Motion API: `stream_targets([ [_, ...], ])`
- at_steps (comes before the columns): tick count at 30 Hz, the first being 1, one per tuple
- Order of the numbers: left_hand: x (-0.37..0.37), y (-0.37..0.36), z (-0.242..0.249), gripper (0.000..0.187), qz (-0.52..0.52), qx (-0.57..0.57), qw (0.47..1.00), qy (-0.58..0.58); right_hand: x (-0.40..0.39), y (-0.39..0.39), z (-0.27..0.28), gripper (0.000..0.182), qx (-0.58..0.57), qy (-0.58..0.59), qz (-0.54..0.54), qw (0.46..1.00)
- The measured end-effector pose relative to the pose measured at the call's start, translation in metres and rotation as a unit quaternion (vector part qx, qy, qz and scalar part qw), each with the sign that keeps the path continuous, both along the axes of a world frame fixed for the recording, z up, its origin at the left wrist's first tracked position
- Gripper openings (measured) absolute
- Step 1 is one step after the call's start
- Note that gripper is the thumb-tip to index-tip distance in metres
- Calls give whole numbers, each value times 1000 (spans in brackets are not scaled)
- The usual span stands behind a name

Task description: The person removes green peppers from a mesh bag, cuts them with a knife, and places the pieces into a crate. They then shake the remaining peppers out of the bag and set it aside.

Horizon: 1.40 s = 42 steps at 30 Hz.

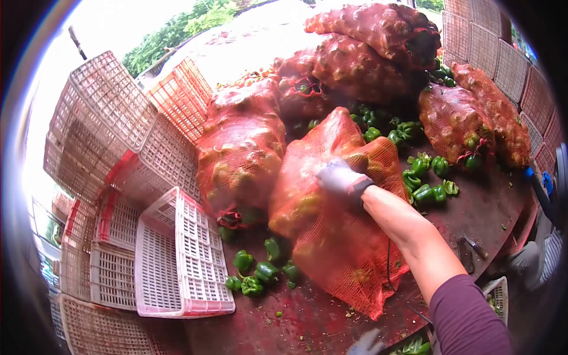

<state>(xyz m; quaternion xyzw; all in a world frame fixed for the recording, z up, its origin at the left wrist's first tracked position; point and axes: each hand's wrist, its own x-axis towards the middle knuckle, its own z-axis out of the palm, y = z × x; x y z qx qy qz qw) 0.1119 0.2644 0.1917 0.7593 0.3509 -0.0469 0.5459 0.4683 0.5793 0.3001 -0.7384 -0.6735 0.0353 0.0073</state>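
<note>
A loosely filled red mesh sack (pixel 331 231) of green bell peppers lies in the middle of the dark red table (pixel 296 313). My right hand (pixel 340 176), in a pale glove with a dark band at the wrist, is closed on the upper part of this sack's netting; glare washes out its fingertips. My left hand (pixel 365 343), also gloved, shows only in part at the bottom edge. Its fingers look stretched out, with nothing in them, below the sack's lower end. Loose green bell peppers (pixel 266 271) lie left of the sack, and more bell peppers (pixel 425 194) lie right of it.
Full mesh sacks (pixel 241 148) stand left and behind; others (pixel 458 121) lean at right. Plastic crates (pixel 204 260) are stacked along the left, and more crates (pixel 510 71) at far right. A knife (pixel 475 247) lies near the right edge. Another person's gloved hand (pixel 525 257) is beyond it.
</note>
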Motion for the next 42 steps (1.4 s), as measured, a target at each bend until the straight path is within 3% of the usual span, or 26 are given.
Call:
stream_targets([
  [1,-4,13,-19,57,19,82,996,-37,3,-7,-2,32,4,50,-1,999],
  [4,6,83,0,72,51,294,954,-35,2,-44,-23,33,-19,185,-51,981],
  [5,20,118,11,71,62,337,935,-93,0,-70,-29,33,-11,229,-61,971],
  [6,30,142,35,81,79,385,916,-83,-1,-100,-33,32,-1,272,-70,960],
  [8,58,180,86,85,75,491,868,-15,-8,-162,-40,31,-37,329,-104,938],
  [9,73,196,100,86,69,537,841,-14,-18,-195,-36,31,-18,334,-67,940],
  [12,122,228,125,88,-70,578,813,2,-65,-277,-35,31,-22,341,-52,939],
  [14,156,221,134,86,-202,505,836,65,-86,-323,-66,30,-18,387,-85,918],
  [15,167,213,122,83,-308,451,825,149,-92,-341,-72,30,-56,345,-56,935],
  [17,165,189,93,80,-337,487,799,105,-93,-359,-67,30,-124,245,13,962],
  [19,157,172,66,80,-337,504,789,101,-84,-362,-69,30,-153,261,4,953],
  [22,157,163,53,78,-316,508,791,123,-52,-341,-52,31,-184,284,16,941],
  [23,156,165,47,78,-308,508,795,121,-30,-327,-39,29,-104,263,123,951],
  [24,156,167,44,77,-297,509,799,120,-20,-299,-34,29,-113,335,-44,934],
  [25,158,170,49,78,-301,482,813,126,-7,-273,-27,33,36,314,-64,946],
  [26,156,171,49,79,-300,483,813,124,7,-238,-11,41,57,182,-62,980],
  [28,157,171,47,80,-294,489,813,120,38,-175,-11,53,169,88,-39,981],
  [30,154,170,46,81,-292,483,816,123,72,-104,-33,58,152,46,-79,984],
  [32,152,171,39,80,-283,462,832,121,86,-56,-34,64,-9,88,-171,981],
  [34,150,173,36,80,-269,475,833,94,93,-24,-88,55,7,50,-212,976],
  [35,149,174,34,80,-262,474,837,82,87,-19,-95,39,-30,45,-200,978],
  [38,147,173,32,80,-247,473,843,67,76,-7,-104,29,-18,19,-255,966],
  [39,147,172,35,80,-248,465,846,77,73,-9,-106,28,13,-40,-240,970],
  [42,143,170,37,78,-252,467,844,82,65,-28,-77,32,-7,139,-313,940],
])
